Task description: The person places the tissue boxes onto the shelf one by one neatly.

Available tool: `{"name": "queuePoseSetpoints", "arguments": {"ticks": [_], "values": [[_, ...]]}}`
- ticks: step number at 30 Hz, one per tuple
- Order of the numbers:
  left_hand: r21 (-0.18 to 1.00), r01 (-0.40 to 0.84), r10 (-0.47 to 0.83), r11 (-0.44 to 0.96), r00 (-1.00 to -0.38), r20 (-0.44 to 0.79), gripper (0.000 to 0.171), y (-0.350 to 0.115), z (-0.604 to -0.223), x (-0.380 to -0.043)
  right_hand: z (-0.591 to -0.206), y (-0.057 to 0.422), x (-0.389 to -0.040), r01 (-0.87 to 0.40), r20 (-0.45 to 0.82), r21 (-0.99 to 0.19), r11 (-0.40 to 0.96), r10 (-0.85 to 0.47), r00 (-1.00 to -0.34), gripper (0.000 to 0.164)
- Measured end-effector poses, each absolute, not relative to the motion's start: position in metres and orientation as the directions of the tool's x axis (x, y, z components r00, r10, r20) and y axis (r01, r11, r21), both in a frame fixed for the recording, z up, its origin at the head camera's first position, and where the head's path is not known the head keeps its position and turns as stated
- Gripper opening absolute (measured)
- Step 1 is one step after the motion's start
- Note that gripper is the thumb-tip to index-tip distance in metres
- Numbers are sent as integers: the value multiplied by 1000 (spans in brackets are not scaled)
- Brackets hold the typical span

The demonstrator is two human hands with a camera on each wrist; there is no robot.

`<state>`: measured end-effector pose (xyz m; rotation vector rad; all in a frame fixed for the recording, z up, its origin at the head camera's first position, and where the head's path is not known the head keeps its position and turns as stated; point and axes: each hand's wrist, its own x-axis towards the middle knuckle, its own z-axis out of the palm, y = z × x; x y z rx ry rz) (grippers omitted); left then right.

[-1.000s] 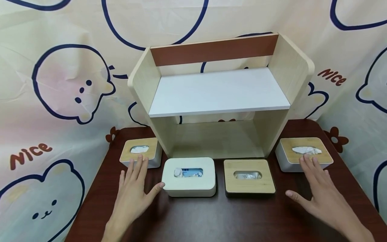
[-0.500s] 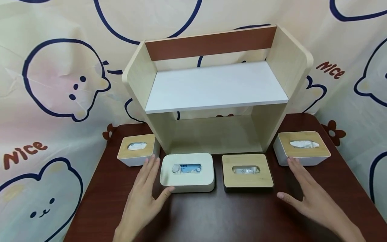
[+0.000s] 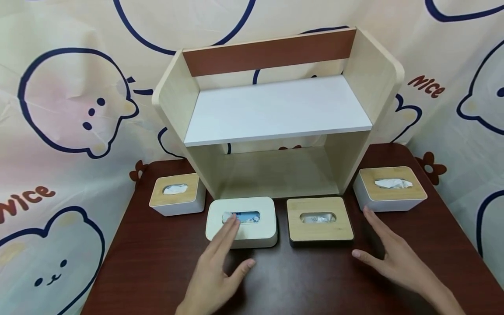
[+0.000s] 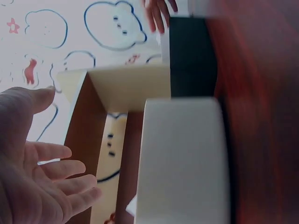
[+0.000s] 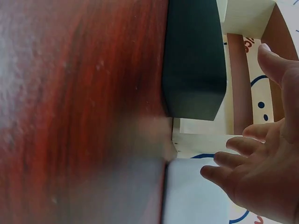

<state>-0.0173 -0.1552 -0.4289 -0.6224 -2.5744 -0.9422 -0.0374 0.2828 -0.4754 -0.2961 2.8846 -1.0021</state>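
The left hand [image 3: 214,272], empty with fingers extended, hovers by the white box [image 3: 257,234] on the worktop [image 3: 299,280], before the shelf [image 3: 279,109]; the right hand [image 3: 399,258], also empty, is near the far-right box [image 3: 386,195]. Gripping opposite sides would likely hold either steadiest.

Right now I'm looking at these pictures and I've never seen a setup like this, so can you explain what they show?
There's no machine here, just a person's bare left hand and right hand. The wide pictures come from a camera worn on the head; the other two come from one on each wrist. On the dark table stand a shelf unit, a white tissue box, a dark-sided tissue box, a left end tissue box and a right end tissue box. Both hands are stretched out and hold nothing.
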Motion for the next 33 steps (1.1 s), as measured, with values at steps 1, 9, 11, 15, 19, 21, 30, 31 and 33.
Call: {"name": "queuePoseSetpoints", "arguments": {"ticks": [1, 9, 11, 15, 19, 21, 30, 31, 33], "values": [[530, 516, 297, 673, -845, 445, 88, -151, -430, -16, -476, 283, -38, -143, -22, -624, 768, -201, -979, 109], [562, 604, 371, 565, -794, 481, 80, -124, -441, -8, -481, 279, -41, -92, -76, -636, 766, -181, -981, 107], [571, 609, 385, 550, -792, 474, 78, -117, -445, -6, -483, 278, -41, -92, -80, -636, 766, -184, -980, 107], [622, 582, 396, 524, -813, 427, 76, -102, -453, -4, -485, 275, -42, -100, -76, -628, 772, -189, -979, 107], [696, 507, 399, 507, -855, 332, 74, -87, -462, -5, -488, 273, -43, -105, -67, -631, 769, -189, -980, 107], [728, 460, 399, 509, -875, 274, 73, -81, -465, -6, -489, 273, -44, -107, -61, -631, 768, -186, -981, 107], [778, 297, 355, 554, -929, 102, 78, -62, -478, -13, -497, 270, -45, -113, -43, -654, 748, -186, -982, 103], [779, 290, 347, 556, -933, 100, 78, -60, -480, -14, -497, 270, -45, -109, -47, -656, 746, -185, -982, 102], [787, 283, 335, 548, -937, 104, 79, -57, -484, -16, -497, 268, -45, -100, -56, -653, 751, -179, -982, 101]]}}
